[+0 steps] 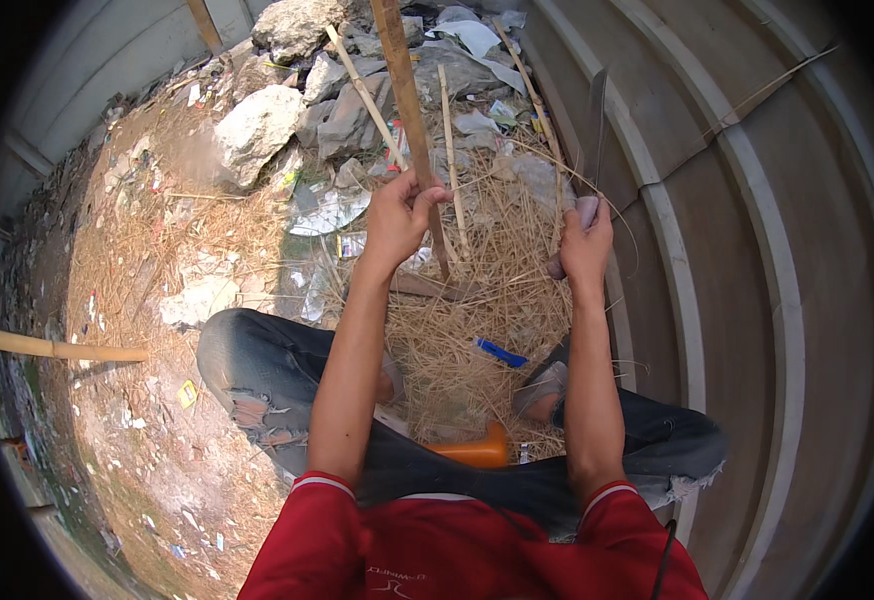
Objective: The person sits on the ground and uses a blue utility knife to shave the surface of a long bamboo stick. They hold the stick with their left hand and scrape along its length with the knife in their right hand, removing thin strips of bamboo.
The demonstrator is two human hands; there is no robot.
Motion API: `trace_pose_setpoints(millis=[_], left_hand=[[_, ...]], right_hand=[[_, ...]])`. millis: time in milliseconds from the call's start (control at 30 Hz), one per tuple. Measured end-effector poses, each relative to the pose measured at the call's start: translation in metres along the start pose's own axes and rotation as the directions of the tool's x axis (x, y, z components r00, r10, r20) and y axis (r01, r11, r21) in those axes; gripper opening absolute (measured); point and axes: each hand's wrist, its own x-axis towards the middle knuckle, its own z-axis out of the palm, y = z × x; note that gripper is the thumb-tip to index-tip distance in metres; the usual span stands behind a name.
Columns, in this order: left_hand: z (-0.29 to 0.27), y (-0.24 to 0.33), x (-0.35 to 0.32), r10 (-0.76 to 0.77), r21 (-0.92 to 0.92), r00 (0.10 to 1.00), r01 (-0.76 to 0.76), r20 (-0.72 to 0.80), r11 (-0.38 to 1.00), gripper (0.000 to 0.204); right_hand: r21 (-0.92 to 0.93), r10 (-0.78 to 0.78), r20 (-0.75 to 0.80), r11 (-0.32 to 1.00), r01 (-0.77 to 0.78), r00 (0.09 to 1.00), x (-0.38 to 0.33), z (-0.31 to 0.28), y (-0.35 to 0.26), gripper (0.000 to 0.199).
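My left hand [399, 218] is closed round a long brown bamboo strip [403, 90], which stands nearly upright. The strip's lower end comes down at a piece of wood [429, 287] among pale shavings [477, 320]. On the right, my right hand [585, 252] grips a machete [595, 135] by its light-coloured handle, blade pointing up and away from me beside the wall. Blade and strip are well apart. Between my bent legs lie a blue plastic piece [502, 352] and an orange object [479, 450], partly hidden by my clothes.
A ribbed sheet wall [717, 260] rises close on my right. Pale rocks [259, 133] and plastic scraps [477, 38] lie ahead. Thin bamboo sticks [452, 150] lean near the rocks. A thicker bamboo pole [62, 348] reaches in from the left over littered ground.
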Motion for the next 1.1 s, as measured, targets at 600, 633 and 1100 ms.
trace_pose_setpoints(millis=[600,633,1100], left_hand=[[-0.006,-0.007,0.002,-0.008,-0.023,1.000,0.008,-0.010,1.000,0.008],[-0.005,-0.008,0.000,-0.011,-0.026,1.000,0.011,-0.014,1.000,0.008],[0.002,-0.003,0.000,-0.023,0.013,1.000,0.023,0.013,1.000,0.011]], right_hand=[[0.083,0.178,0.329,0.973,-0.217,0.927,-0.228,0.038,0.026,0.042],[0.118,0.092,0.266,0.985,-0.128,0.959,-0.234,0.038,0.021,0.041],[0.375,0.516,0.503,0.593,-0.713,0.693,-0.206,0.020,-0.004,0.034]])
